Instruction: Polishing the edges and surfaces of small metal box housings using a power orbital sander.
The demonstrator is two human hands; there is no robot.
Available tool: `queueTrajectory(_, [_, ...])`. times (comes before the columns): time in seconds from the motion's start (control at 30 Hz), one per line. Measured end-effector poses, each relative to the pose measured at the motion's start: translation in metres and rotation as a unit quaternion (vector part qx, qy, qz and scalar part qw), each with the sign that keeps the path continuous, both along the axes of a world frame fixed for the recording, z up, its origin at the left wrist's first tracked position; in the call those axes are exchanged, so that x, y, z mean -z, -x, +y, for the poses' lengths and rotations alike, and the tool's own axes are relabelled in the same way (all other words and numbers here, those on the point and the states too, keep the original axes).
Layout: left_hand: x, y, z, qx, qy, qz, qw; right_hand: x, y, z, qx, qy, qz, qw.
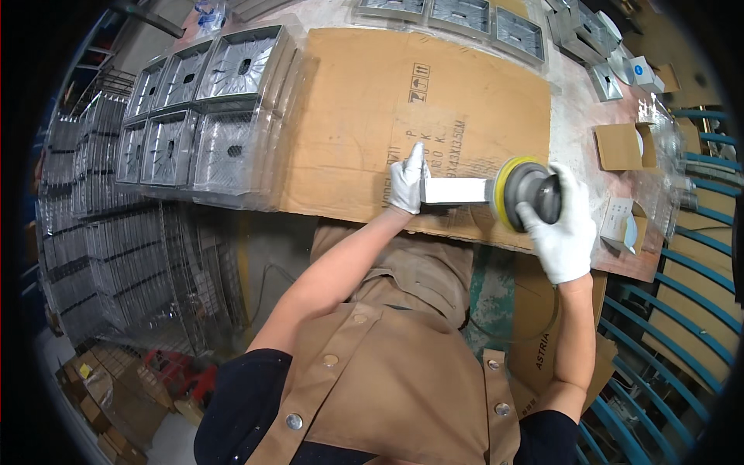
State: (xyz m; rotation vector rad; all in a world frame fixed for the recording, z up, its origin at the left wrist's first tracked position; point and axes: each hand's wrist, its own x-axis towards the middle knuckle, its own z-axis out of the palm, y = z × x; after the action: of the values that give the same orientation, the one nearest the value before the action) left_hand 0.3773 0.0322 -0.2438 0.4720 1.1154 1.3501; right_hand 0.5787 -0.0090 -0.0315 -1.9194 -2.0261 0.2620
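My left hand (406,183), in a white glove, grips the left end of a shiny square-edged metal box part (456,191) above the near edge of a cardboard sheet (349,101). Its thumb side points away from me, and the fingers behind the part are partly hidden. In my white-gloved right hand (566,236) is a round orbital sander (535,198) with a dark body and a yellow-rimmed pad. The pad stands on edge against the right end of the metal part; whether it spins I cannot tell.
Clear plastic trays of square metal drain parts (242,66) are stacked on the left. More metal parts (459,15) line the far edge. At right lie small open cartons (620,147), beside blue rails (709,267). A wire cage (198,279) holds stacked metal pieces at lower left.
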Motion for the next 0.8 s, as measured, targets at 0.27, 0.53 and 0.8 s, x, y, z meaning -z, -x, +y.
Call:
queueTrajectory(0.27, [0.019,-0.007,-0.001,-0.008,-0.135,0.261,0.956,-0.011,0.086,0.017,-0.155,0.135,-0.059,0.977])
queueTrajectory(0.53, [0.025,-0.003,0.001,0.046,-0.035,0.011,0.998,-0.001,0.038,0.014,-0.066,0.082,-0.073,0.992])
queueTrajectory(0.8, [0.07,-0.01,-0.001,0.071,-0.269,0.192,0.941,-0.014,0.103,0.021,-0.166,0.158,-0.076,0.97])
